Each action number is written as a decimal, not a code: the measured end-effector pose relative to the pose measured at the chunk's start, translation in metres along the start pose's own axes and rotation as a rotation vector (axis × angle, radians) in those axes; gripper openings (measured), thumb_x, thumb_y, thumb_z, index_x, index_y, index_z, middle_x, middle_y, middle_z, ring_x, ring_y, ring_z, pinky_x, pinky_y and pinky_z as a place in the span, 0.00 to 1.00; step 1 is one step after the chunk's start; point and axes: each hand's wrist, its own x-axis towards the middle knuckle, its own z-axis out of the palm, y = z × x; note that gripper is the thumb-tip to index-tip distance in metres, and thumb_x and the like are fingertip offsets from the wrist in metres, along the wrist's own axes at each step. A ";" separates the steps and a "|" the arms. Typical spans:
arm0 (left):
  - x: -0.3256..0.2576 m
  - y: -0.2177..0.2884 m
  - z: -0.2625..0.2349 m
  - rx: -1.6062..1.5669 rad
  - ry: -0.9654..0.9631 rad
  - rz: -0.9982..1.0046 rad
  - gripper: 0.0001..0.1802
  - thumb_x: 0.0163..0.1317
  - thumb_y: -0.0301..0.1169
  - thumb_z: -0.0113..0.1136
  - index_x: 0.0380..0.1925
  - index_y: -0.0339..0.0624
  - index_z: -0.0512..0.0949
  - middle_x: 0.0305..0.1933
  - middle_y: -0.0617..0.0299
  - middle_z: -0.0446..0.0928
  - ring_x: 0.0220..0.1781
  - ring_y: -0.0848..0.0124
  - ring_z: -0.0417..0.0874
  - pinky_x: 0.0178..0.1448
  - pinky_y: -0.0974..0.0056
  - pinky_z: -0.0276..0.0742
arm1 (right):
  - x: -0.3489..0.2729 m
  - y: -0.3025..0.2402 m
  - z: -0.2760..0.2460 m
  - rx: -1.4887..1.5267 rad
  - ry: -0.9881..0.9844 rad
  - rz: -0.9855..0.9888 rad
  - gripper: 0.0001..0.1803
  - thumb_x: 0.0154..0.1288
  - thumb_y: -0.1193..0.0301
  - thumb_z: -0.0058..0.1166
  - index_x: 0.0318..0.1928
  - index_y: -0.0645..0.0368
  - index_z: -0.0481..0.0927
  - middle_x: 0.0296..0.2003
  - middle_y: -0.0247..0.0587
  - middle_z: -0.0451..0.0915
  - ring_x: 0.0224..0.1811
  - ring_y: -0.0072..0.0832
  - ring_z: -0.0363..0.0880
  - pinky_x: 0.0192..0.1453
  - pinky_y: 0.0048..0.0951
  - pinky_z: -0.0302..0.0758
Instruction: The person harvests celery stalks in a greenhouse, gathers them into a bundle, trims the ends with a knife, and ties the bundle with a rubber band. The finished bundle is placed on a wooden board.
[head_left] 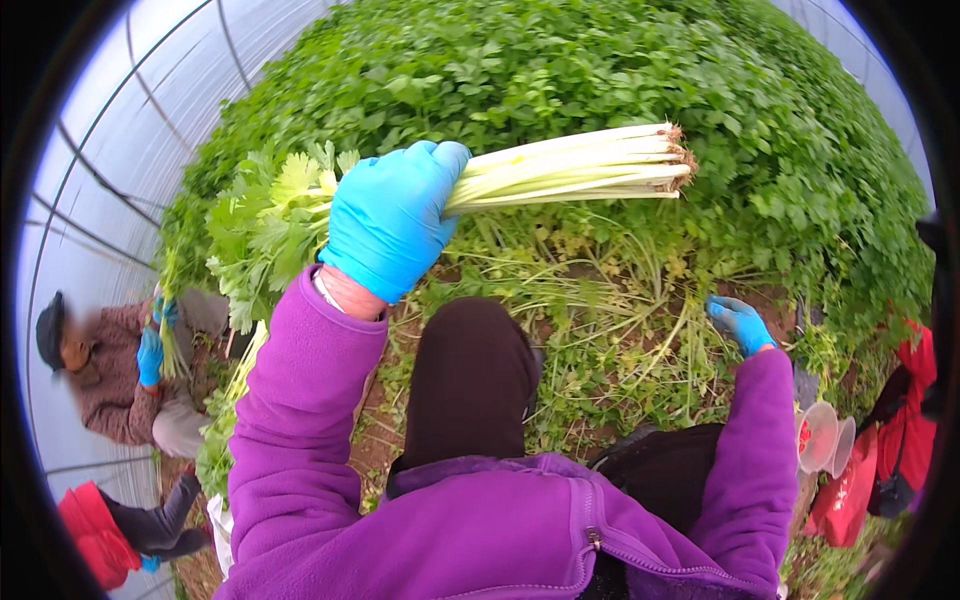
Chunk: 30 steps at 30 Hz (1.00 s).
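Note:
My left hand (392, 218), in a blue glove, is closed round a bunch of celery (570, 167) raised in front of me. The pale stalks point right, ending in brown roots, and the leafy tops hang to the left of my fist. Lower on the right, my right hand (740, 322), also blue-gloved, reaches down near the loose stems (620, 290) on the ground. Its fingers point left and look stretched out; I see nothing held in it.
Dense standing celery (560, 70) fills the ground ahead. At the left a co-worker (125, 370) in blue gloves holds greens, and a person in red (100, 535) is below. Clear plastic cups (818, 437) and a red bag (848, 490) lie at the right. Plastic sheeting (90, 170) walls the left.

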 end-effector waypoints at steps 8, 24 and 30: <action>-0.153 -0.139 -0.066 0.439 -0.210 -0.481 0.15 0.51 0.31 0.61 0.40 0.50 0.73 0.34 0.56 0.77 0.36 0.53 0.80 0.38 0.54 0.76 | 0.022 0.022 -0.002 -0.111 -0.105 0.171 0.27 0.63 0.56 0.56 0.61 0.50 0.73 0.47 0.31 0.81 0.40 0.22 0.78 0.44 0.30 0.71; -0.371 -0.248 -0.029 0.365 -0.536 -1.080 0.21 0.51 0.37 0.65 0.45 0.50 0.71 0.44 0.54 0.79 0.48 0.53 0.80 0.50 0.52 0.75 | 0.024 0.025 0.022 -0.207 -0.113 0.341 0.23 0.65 0.62 0.56 0.59 0.52 0.74 0.40 0.31 0.82 0.34 0.23 0.79 0.42 0.34 0.74; -0.411 -0.250 0.002 0.306 -0.848 -1.252 0.36 0.53 0.36 0.63 0.63 0.54 0.62 0.56 0.53 0.74 0.58 0.55 0.75 0.61 0.53 0.71 | 0.029 0.032 0.022 -0.265 -0.107 0.363 0.22 0.68 0.61 0.52 0.60 0.50 0.73 0.43 0.34 0.83 0.33 0.24 0.81 0.35 0.30 0.75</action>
